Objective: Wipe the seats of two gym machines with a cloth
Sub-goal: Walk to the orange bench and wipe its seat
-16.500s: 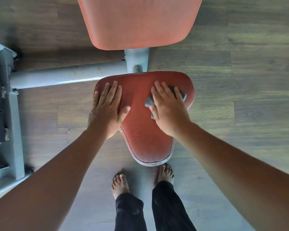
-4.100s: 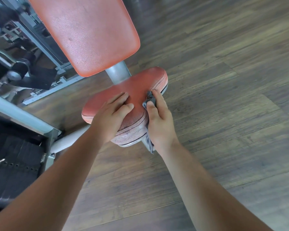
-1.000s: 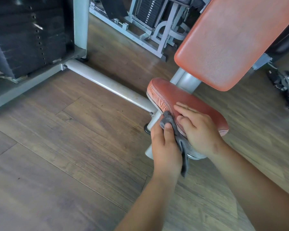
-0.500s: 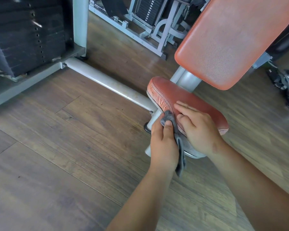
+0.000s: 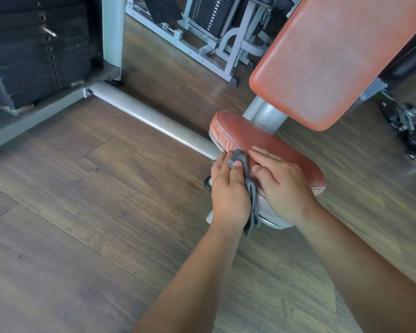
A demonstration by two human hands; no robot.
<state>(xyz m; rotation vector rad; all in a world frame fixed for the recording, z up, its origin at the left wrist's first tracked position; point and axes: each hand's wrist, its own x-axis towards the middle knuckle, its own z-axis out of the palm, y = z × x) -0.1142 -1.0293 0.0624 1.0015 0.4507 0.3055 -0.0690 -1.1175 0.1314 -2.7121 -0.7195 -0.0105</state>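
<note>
Wood-plank floor (image 5: 106, 212) in dark brown runs under everything, in a room of grey-framed gym machines. Far out to the left grip's (image 5: 228, 191) outer side stands a black weight stack (image 5: 34, 49), and from its base a pale frame tube (image 5: 154, 116) slants across the floor to end just beyond that grip's fingertips. Farther ahead of both grips is a second machine (image 5: 226, 32) with its own plates. Above and beyond the right grip (image 5: 283, 188) tilts the orange backrest (image 5: 334, 56). The red-brown seat (image 5: 250, 138) lies directly under the right grip and just beside the left one. The left grip is clamped on the grey cloth (image 5: 238, 157), its thumb pinning the bunched end against the seat's side edge, while the loose tail hangs down between the two grips. The right grip lies spread and flat on the seat top, holding nothing.
</note>
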